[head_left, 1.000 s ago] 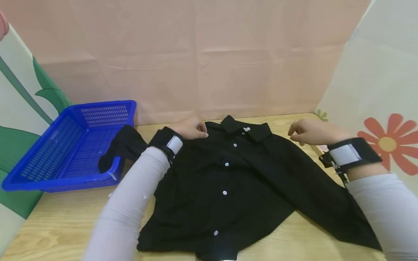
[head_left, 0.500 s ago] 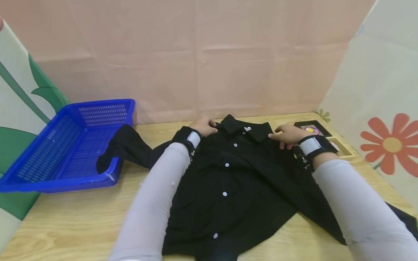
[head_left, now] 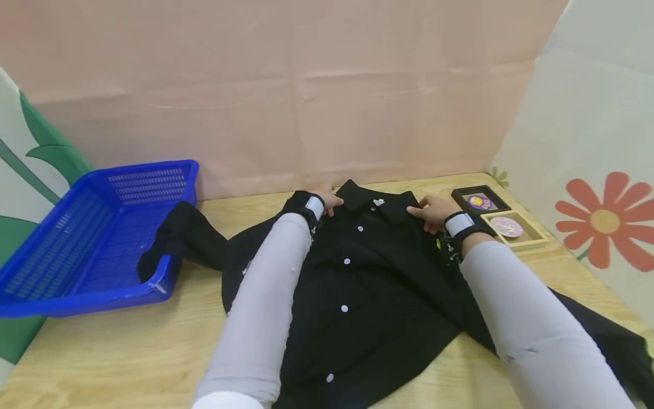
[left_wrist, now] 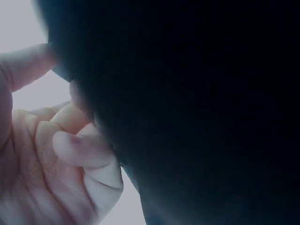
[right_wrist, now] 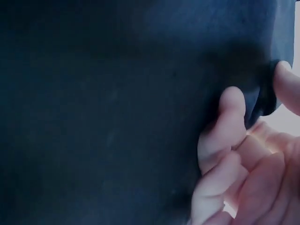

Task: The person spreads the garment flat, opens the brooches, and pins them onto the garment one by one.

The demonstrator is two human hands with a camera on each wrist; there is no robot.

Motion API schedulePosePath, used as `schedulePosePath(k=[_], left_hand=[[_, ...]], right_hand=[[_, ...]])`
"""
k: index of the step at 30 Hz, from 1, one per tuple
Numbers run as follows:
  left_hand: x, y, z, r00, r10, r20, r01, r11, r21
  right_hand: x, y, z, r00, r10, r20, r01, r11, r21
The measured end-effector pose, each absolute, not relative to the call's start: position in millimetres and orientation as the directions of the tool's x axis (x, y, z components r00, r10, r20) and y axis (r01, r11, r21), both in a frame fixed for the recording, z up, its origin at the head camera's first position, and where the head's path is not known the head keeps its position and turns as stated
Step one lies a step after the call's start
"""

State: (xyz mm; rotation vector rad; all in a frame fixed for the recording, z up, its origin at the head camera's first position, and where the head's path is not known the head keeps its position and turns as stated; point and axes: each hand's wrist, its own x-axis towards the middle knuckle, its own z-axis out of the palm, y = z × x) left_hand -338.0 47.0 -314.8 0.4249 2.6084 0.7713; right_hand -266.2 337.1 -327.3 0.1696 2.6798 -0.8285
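A black button-up shirt [head_left: 378,278] lies front side up, with its collar [head_left: 378,201] at the far end and white buttons down the middle. At the shoulder left of the collar, my left hand [head_left: 329,200] pinches the cloth; the left wrist view has its thumb and curled fingers at the dark fabric's edge. My right hand [head_left: 433,213] grips the other shoulder, and in the right wrist view a fold of black cloth [right_wrist: 267,89] sits between thumb and fingers. One sleeve [head_left: 189,238] drapes over the basket rim at left; the other stretches to the lower right, partly under my forearm.
A blue plastic basket [head_left: 107,227] stands on the left of the wooden table [head_left: 128,346]. At the back right lie a black-framed box [head_left: 480,200] and a light wooden tray [head_left: 528,241] holding a pink round item. A pink backdrop rises behind the table.
Both hands have come inward to the shirt's shoulders beside the collar and taken hold of the cloth. The right hand no longer hides the small boxes. The view has shifted slightly.
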Motion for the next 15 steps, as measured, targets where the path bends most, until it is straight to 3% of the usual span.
schedulePosePath(k=[6,10,13,15], left_hand=[[-371.6,54.1,-351.4,-0.895,0.296,-0.334,0.107,0.869,0.482],[-418.7,56.8,-394.9,-0.906,0.35,-0.237,0.177,0.823,0.54],[-427.2,48.7,-391.4,-0.922,0.343,-0.178,0.171,0.774,0.609],[-405.8,36.6,-357.7,-0.935,0.297,-0.197,0.094,0.739,0.668]], right_hand=[[-276.8,336.1,-340.5,-0.948,0.003,-0.318,0.185,0.819,-0.543],[-276.6,338.5,-338.4,-0.953,0.036,-0.302,0.215,0.783,-0.584],[-276.9,335.7,-330.0,-0.954,0.052,-0.296,0.232,0.752,-0.617],[-279.5,329.0,-321.2,-0.958,0.042,-0.284,0.225,0.725,-0.651]])
